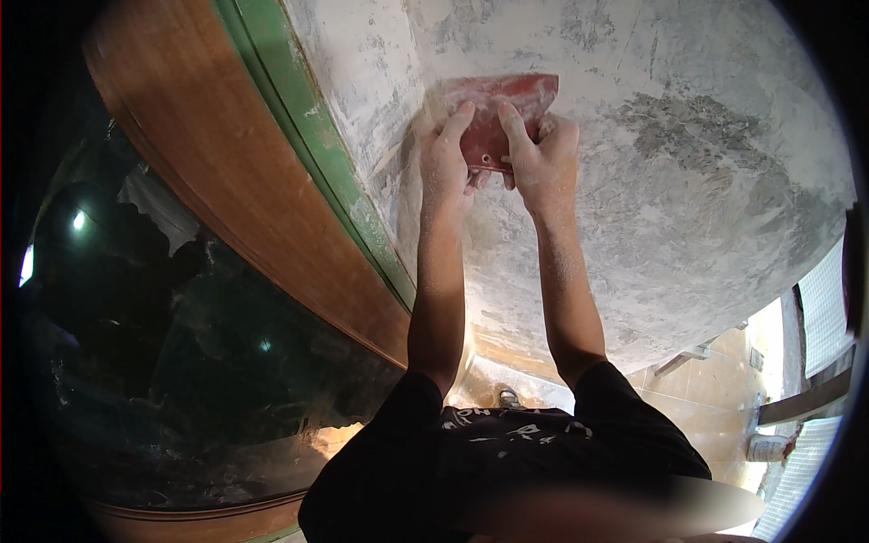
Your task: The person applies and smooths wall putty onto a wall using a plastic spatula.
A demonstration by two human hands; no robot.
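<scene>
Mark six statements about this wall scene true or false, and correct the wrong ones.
1. The left hand and the right hand both hold the red scraper. True.
2. Both hands wear gloves. False: they are bare and dusted with pale powder.
3. A wooden band runs between the green strip and the dark shiny panel. True.
4. The green strip lies right of the hands. False: it lies left of them.
5. A darker grey patch shows on the wall right of the scraper. True.
6. The wall is evenly blue. False: it is patchy white and grey.

Patchy grey wall (670,262), brown wooden frame (235,172) — dark glass (136,335), tiled floor (692,385)
</scene>
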